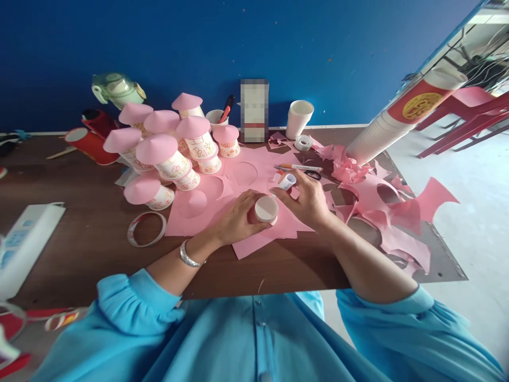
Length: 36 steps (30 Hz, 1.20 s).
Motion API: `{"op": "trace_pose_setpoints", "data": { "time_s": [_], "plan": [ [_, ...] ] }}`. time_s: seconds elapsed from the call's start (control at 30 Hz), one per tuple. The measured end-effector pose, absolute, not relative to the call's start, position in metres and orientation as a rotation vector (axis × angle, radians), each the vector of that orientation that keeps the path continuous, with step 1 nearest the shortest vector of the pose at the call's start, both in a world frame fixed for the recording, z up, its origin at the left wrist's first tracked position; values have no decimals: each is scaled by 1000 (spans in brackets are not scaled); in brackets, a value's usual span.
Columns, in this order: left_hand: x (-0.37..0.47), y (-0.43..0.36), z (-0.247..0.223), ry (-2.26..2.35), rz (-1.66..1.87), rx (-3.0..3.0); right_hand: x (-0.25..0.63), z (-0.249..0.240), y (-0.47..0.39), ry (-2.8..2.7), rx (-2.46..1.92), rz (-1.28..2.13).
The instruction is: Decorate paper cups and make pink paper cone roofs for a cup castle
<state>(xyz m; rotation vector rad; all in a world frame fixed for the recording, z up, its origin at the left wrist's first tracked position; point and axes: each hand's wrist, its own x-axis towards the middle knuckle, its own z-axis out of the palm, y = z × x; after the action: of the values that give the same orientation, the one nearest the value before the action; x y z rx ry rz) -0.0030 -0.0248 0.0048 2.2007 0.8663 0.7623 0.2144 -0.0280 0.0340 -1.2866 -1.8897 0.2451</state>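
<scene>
Paper cup (266, 209) (in left hand (240, 216))

The left hand (242, 213) grips an upturned cup (266, 210); the right hand (307, 199) holds a white tube (287, 182) near it. At left, 8 pink cones (156, 148) top cups (172, 168) near a tape ring (130, 233); at right, paper scraps (403, 213) lie beside a cup stack (382, 132).
</scene>
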Motion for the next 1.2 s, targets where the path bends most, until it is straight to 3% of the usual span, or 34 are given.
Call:
{"op": "trace_pose_setpoints", "data": {
  "time_s": [0.33,0.67,0.9,1.2],
  "plan": [
    [-9,-26,8,949,619,2112,213,38,-34,-1962,-1216,269],
    [-6,-28,2,777,750,2277,215,37,-29,-1857,-1300,301],
    [2,-28,-6,1048,776,2152,212,39,-33,-1922,-1217,319],
    [-2,-27,3,1010,749,2201,215,37,-28,-1851,-1306,289]
  ]
}}
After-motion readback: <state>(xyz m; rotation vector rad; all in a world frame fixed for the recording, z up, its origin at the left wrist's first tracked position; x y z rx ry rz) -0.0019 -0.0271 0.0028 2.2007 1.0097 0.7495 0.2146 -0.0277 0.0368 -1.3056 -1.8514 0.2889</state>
